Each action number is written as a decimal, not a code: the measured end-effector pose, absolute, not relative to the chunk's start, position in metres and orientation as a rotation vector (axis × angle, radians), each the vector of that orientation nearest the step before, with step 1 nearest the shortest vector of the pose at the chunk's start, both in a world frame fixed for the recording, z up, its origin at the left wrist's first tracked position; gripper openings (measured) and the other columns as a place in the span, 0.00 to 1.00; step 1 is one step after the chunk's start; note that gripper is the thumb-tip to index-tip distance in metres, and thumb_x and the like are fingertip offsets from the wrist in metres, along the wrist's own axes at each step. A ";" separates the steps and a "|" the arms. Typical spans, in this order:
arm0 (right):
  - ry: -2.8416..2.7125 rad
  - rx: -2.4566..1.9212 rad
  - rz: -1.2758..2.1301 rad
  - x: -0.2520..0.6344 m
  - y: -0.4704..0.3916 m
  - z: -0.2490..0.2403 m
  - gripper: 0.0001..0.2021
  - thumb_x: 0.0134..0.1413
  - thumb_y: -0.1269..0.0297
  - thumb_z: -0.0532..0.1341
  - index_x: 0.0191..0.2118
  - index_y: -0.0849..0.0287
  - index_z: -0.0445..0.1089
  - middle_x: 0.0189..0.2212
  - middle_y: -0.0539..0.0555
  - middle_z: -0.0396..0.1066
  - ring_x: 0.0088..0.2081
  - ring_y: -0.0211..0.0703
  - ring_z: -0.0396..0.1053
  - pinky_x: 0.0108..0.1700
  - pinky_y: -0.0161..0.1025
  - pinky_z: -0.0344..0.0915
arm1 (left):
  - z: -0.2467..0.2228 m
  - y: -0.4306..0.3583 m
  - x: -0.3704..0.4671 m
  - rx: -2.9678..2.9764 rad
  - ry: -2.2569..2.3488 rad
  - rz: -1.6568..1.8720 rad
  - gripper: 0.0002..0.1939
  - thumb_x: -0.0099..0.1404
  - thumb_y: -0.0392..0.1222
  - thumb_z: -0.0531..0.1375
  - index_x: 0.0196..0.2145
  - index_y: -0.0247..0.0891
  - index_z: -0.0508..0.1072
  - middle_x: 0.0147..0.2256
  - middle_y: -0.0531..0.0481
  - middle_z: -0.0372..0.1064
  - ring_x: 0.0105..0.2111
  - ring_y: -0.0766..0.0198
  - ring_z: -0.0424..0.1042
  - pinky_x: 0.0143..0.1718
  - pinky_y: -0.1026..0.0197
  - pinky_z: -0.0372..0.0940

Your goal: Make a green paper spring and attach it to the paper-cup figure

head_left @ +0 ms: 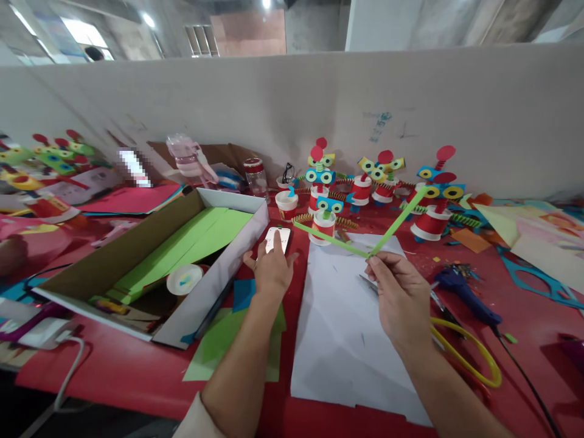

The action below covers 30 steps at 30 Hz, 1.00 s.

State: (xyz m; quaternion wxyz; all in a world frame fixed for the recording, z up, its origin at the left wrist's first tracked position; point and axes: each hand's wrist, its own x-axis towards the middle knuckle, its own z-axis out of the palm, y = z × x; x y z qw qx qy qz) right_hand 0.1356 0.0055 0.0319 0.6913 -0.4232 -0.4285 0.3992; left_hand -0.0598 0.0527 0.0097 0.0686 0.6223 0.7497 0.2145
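Observation:
My left hand [274,271] is spread over a phone [283,236] with a lit white screen, index finger on the glass; it grips nothing. My right hand [401,298] pinches two narrow green paper strips [396,225] where their ends meet, so they stand apart in a V. Under that hand lie white paper sheets [328,340]. A pointed metal tip [367,281] shows left of my right hand and yellow handle loops [488,359] show to its right; the hand hides what lies between, so I cannot tell whether they are one tool.
At left stands an open box [232,243] with green paper sheets [182,243] and a paper cup [185,280]. Several paper-cup figures [431,222] with coiled arms line the back. A blue glue gun [469,295] with a black cord lies right. A person's hand [11,255] shows far left.

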 end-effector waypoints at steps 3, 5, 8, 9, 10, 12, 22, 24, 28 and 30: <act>-0.949 -0.942 0.899 0.135 0.005 0.034 0.02 0.52 0.65 0.66 0.32 0.56 0.74 0.25 0.46 0.69 0.29 0.34 0.63 0.34 0.35 0.59 | 0.010 0.053 -0.059 1.912 2.225 0.853 0.27 0.65 0.42 0.54 0.60 0.31 0.60 0.40 0.33 0.77 0.58 0.41 0.60 0.54 0.34 0.45; -0.948 -0.946 0.912 0.134 0.004 0.034 0.02 0.52 0.66 0.67 0.32 0.56 0.74 0.25 0.46 0.69 0.29 0.33 0.63 0.34 0.34 0.59 | 0.011 0.051 -0.054 1.969 2.106 1.099 0.20 0.64 0.38 0.55 0.53 0.35 0.69 0.39 0.37 0.77 0.51 0.44 0.66 0.53 0.38 0.52; -0.959 -0.975 0.942 0.134 0.003 0.033 0.02 0.52 0.65 0.67 0.32 0.56 0.75 0.25 0.47 0.70 0.29 0.33 0.64 0.33 0.33 0.60 | 0.012 0.043 -0.036 2.005 1.678 1.376 0.10 0.61 0.33 0.58 0.39 0.39 0.77 0.36 0.45 0.77 0.41 0.54 0.72 0.46 0.51 0.63; -0.964 -0.986 0.954 0.133 0.003 0.033 0.02 0.52 0.65 0.67 0.32 0.55 0.75 0.25 0.47 0.71 0.29 0.33 0.65 0.33 0.33 0.60 | 0.012 0.039 -0.029 1.999 1.520 1.394 0.08 0.60 0.32 0.60 0.36 0.40 0.77 0.34 0.47 0.78 0.38 0.56 0.73 0.42 0.54 0.65; -0.972 -0.996 0.970 0.133 0.003 0.032 0.03 0.52 0.64 0.67 0.33 0.55 0.75 0.26 0.47 0.71 0.29 0.33 0.65 0.34 0.33 0.61 | 0.011 0.034 -0.022 2.001 1.384 1.387 0.07 0.59 0.32 0.61 0.34 0.40 0.77 0.33 0.48 0.78 0.36 0.58 0.73 0.40 0.56 0.66; -0.995 -1.003 1.016 0.132 0.002 0.031 0.03 0.52 0.63 0.67 0.33 0.55 0.74 0.27 0.47 0.72 0.30 0.34 0.66 0.34 0.33 0.62 | 0.010 0.026 -0.010 2.036 1.198 1.368 0.07 0.60 0.31 0.61 0.32 0.41 0.77 0.31 0.49 0.78 0.34 0.60 0.73 0.38 0.58 0.67; -1.031 -1.041 0.991 0.131 -0.001 0.032 0.08 0.51 0.60 0.67 0.35 0.56 0.73 0.27 0.49 0.71 0.30 0.36 0.68 0.33 0.34 0.67 | 0.008 0.014 -0.004 2.503 1.035 1.110 0.12 0.66 0.30 0.52 0.38 0.39 0.74 0.36 0.49 0.77 0.34 0.62 0.74 0.35 0.60 0.66; -1.036 -1.053 0.975 0.132 -0.001 0.033 0.07 0.51 0.60 0.67 0.35 0.56 0.73 0.27 0.49 0.71 0.30 0.37 0.68 0.33 0.35 0.67 | 0.009 0.013 -0.003 2.515 1.098 1.049 0.11 0.68 0.33 0.51 0.38 0.39 0.73 0.35 0.50 0.77 0.32 0.63 0.74 0.34 0.61 0.66; -1.048 -1.065 0.938 0.133 -0.001 0.029 0.09 0.50 0.59 0.67 0.35 0.56 0.73 0.26 0.49 0.71 0.28 0.38 0.67 0.32 0.36 0.66 | 0.011 0.014 -0.007 2.445 1.300 1.011 0.11 0.67 0.34 0.51 0.38 0.40 0.73 0.31 0.48 0.77 0.28 0.60 0.73 0.33 0.58 0.65; -1.037 -1.079 0.890 0.134 0.001 0.027 0.10 0.49 0.58 0.68 0.35 0.57 0.73 0.26 0.50 0.71 0.28 0.38 0.67 0.31 0.37 0.65 | 0.014 0.018 -0.015 2.268 1.492 1.250 0.14 0.64 0.31 0.50 0.40 0.40 0.73 0.34 0.44 0.76 0.31 0.57 0.73 0.36 0.56 0.65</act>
